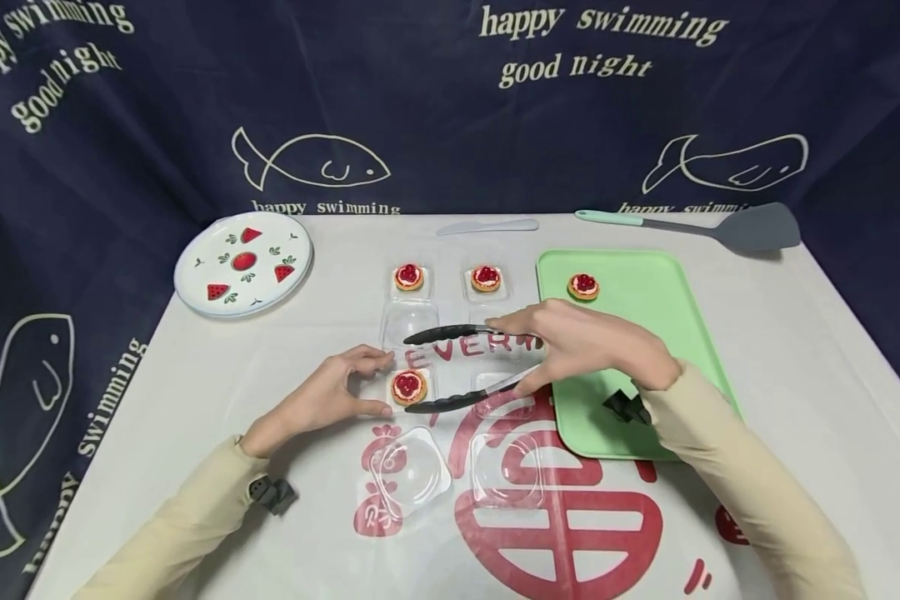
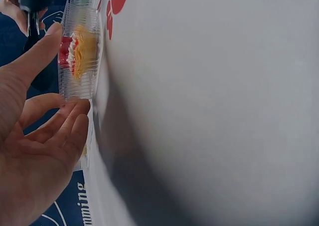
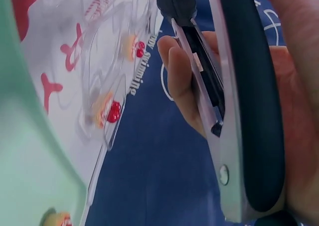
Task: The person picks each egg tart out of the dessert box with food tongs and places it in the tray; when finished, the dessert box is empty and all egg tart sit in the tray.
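Observation:
My left hand (image 1: 318,398) holds the left side of a clear plastic box (image 2: 79,89), thumb at one corner and fingers at the other. A berry tart (image 1: 408,387) with red topping and a golden crust sits in that box. My right hand (image 1: 588,340) grips a pair of kitchen tongs (image 1: 450,402) with black tips. The tong arms are spread apart, one tip beside the tart and the other beyond it, above the boxes. Nothing is pinched between the tips.
Two more tarts sit in clear boxes (image 1: 487,287) at the back. Another tart (image 1: 583,287) lies on a green tray (image 1: 645,271) at right. Clear boxes (image 1: 412,471) stand in front. Further back are a fruit-patterned plate (image 1: 195,242), a pale knife (image 1: 487,227) and a spatula (image 1: 757,229).

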Tool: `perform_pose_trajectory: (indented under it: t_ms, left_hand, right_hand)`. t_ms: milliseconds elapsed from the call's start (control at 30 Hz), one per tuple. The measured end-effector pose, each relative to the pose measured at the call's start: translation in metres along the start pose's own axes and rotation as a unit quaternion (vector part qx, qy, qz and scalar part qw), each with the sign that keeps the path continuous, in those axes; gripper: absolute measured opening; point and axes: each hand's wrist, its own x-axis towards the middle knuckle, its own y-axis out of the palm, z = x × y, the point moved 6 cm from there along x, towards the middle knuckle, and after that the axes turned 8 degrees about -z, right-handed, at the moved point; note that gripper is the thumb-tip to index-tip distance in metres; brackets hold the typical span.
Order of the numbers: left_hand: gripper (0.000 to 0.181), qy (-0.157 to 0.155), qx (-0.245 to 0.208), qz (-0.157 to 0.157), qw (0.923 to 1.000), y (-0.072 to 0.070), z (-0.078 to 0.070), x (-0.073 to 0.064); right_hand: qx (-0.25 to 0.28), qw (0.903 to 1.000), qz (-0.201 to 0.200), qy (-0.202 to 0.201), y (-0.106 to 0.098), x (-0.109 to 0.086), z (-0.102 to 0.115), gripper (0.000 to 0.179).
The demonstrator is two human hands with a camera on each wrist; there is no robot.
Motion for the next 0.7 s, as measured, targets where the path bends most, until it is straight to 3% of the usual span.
perform_pose_trajectory:
  t_ms: [333,700]
  left_hand:
    - [0.064,-0.001,-0.023,-0.003,0.9997,0.0,0.0,0.001]
    - [0.068,-0.005,-0.028,0.001,0.9996,0.001,0.0,-0.001]
  right_hand:
    - [-0.014,0.9994,0.027,-0.014,0.0,0.018,0.01,0.071]
    - [-0.016,0.9994,0.031,0.007,-0.005,0.016,0.018,0.067]
